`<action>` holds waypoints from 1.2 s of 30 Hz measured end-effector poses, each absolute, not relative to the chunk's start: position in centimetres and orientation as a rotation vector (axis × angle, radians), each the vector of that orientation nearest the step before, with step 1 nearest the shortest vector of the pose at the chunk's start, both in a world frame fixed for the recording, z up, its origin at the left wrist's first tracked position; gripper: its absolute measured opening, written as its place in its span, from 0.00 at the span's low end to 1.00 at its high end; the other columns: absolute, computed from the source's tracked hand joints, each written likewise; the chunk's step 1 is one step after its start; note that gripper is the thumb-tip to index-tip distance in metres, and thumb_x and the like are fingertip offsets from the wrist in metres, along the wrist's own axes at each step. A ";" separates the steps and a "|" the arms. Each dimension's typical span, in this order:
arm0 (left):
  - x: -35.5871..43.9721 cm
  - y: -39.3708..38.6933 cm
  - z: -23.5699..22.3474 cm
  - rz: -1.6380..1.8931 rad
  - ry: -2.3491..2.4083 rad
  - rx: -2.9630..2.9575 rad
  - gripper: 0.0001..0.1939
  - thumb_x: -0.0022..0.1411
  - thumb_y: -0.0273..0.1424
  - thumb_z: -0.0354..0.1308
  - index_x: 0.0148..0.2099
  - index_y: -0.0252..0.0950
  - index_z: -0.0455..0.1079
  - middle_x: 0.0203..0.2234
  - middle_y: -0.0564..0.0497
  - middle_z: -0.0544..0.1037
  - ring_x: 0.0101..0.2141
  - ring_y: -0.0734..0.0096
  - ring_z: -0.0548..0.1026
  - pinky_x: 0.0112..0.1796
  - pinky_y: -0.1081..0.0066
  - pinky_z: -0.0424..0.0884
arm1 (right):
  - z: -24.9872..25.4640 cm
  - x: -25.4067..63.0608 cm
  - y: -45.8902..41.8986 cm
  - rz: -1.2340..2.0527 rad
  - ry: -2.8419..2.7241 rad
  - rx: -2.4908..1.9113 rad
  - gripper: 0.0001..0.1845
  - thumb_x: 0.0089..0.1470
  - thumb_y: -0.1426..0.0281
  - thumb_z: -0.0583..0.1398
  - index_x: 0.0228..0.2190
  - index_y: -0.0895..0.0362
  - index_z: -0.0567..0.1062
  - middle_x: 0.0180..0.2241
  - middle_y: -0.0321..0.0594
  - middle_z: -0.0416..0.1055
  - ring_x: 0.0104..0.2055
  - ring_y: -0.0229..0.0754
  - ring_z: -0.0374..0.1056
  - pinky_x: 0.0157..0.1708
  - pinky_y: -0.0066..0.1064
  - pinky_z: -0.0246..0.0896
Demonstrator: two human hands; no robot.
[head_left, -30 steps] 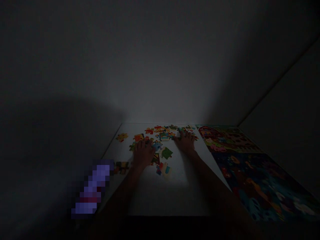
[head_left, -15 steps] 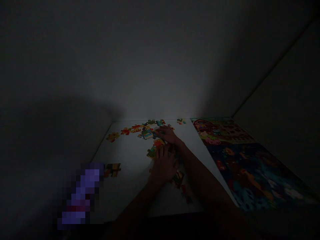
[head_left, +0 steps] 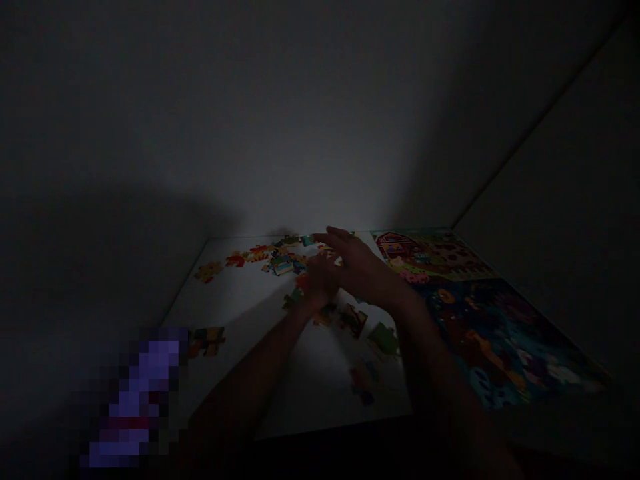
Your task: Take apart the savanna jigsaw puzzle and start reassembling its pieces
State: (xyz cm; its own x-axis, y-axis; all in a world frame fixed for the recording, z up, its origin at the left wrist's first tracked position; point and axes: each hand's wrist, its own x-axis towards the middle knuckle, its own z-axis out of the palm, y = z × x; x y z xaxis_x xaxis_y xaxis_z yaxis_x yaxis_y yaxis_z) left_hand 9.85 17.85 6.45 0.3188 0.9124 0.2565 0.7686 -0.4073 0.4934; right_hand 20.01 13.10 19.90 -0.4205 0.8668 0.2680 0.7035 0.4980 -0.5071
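Note:
The scene is dim. Over the white table (head_left: pixel 240 313), my right hand (head_left: pixel 357 267) is raised with its fingers stretched out to the left, and nothing shows in it. Below and beside it, my left hand (head_left: pixel 323 277) reaches forward, fingers extended and partly covered by the right hand. Around them lie jigsaw pieces: a joined, blue-and-yellow cluster (head_left: pixel 281 265) to the left, a green piece (head_left: pixel 291 300) beside the left wrist, and a brown piece (head_left: pixel 353 320) and a green piece (head_left: pixel 384 339) nearer me. Whether the left fingertips touch a piece is hidden.
Two colourful pictures, a farm scene (head_left: pixel 430 257) and a dark blue scene (head_left: pixel 505 340), lie at the right. Loose pieces (head_left: pixel 209 270) are at the far left, and more pieces (head_left: pixel 213 340) lie nearer. A blurred purple object (head_left: pixel 140 400) stands front left. A wall (head_left: pixel 310 133) rises behind.
My left hand has moved forward off the nearer pieces, uncovering several. My right hand has lifted and shifted right, now overlapping the left. The view has turned slightly.

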 end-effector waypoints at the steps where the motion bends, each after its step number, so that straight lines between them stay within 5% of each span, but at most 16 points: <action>1: 8.7 18.4 6.9 0.729 1.581 2.280 0.22 0.70 0.34 0.49 0.63 0.35 0.61 0.61 0.41 0.65 0.61 0.55 0.63 0.60 0.47 0.56 | 18.9 21.0 10.7 0.375 -2.226 -1.405 0.32 0.60 0.49 0.52 0.60 0.51 0.65 0.63 0.45 0.59 0.67 0.53 0.50 0.63 0.51 0.47; 4: 3.5 17.1 7.6 0.693 1.761 2.210 0.21 0.70 0.31 0.45 0.62 0.40 0.63 0.59 0.45 0.70 0.58 0.63 0.67 0.59 0.59 0.60 | 12.3 23.3 2.9 0.190 -2.157 -1.735 0.38 0.56 0.45 0.54 0.62 0.49 0.63 0.66 0.47 0.52 0.69 0.60 0.45 0.63 0.58 0.42; 8: -3.4 10.0 6.1 0.640 2.099 2.068 0.24 0.66 0.33 0.50 0.61 0.29 0.66 0.62 0.32 0.63 0.63 0.38 0.58 0.59 0.37 0.50 | 3.0 24.0 -4.1 -0.088 -1.956 -2.047 0.44 0.54 0.41 0.51 0.62 0.56 0.61 0.67 0.55 0.49 0.69 0.65 0.41 0.63 0.62 0.39; 10: -5.1 6.5 5.0 0.558 2.300 2.046 0.26 0.67 0.37 0.49 0.63 0.31 0.64 0.65 0.33 0.58 0.64 0.38 0.55 0.60 0.38 0.49 | 1.5 23.9 -4.6 -0.179 -1.851 -2.146 0.47 0.54 0.39 0.47 0.62 0.61 0.60 0.67 0.58 0.47 0.69 0.65 0.40 0.63 0.61 0.38; 18: -0.5 4.1 4.3 0.458 1.852 2.404 0.27 0.67 0.40 0.52 0.65 0.38 0.61 0.66 0.39 0.57 0.66 0.50 0.53 0.62 0.49 0.53 | 3.9 24.2 5.5 -0.060 -1.826 -2.368 0.42 0.60 0.47 0.47 0.64 0.65 0.56 0.67 0.61 0.46 0.68 0.65 0.41 0.63 0.57 0.35; 27: 3.7 4.6 5.6 0.466 1.242 2.545 0.28 0.63 0.41 0.57 0.64 0.41 0.63 0.67 0.42 0.56 0.66 0.53 0.53 0.63 0.53 0.54 | 5.7 22.3 16.2 0.119 -1.970 -2.181 0.34 0.61 0.48 0.49 0.62 0.51 0.61 0.66 0.52 0.51 0.69 0.59 0.41 0.62 0.60 0.34; 32: 2.5 8.1 6.7 0.543 1.303 2.541 0.22 0.63 0.40 0.58 0.60 0.55 0.67 0.65 0.58 0.60 0.63 0.67 0.61 0.60 0.67 0.62 | 5.8 21.5 18.4 0.243 -2.227 -1.904 0.29 0.62 0.50 0.51 0.60 0.45 0.64 0.66 0.43 0.55 0.69 0.55 0.42 0.63 0.60 0.32; 36: -2.3 16.0 7.2 0.611 1.831 2.311 0.20 0.69 0.31 0.47 0.60 0.42 0.68 0.62 0.45 0.65 0.62 0.57 0.62 0.63 0.52 0.55 | 5.7 20.9 16.7 0.203 -2.300 -1.781 0.30 0.61 0.52 0.53 0.60 0.49 0.65 0.66 0.48 0.54 0.69 0.58 0.42 0.64 0.60 0.32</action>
State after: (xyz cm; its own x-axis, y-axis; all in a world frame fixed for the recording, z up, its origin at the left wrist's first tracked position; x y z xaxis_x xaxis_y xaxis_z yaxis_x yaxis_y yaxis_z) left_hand -2.29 15.98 7.18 0.1814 0.9558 0.2313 0.9031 -0.2550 0.3455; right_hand 20.87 16.70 5.67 -0.2383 0.9668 0.0926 0.9356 0.2541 -0.2450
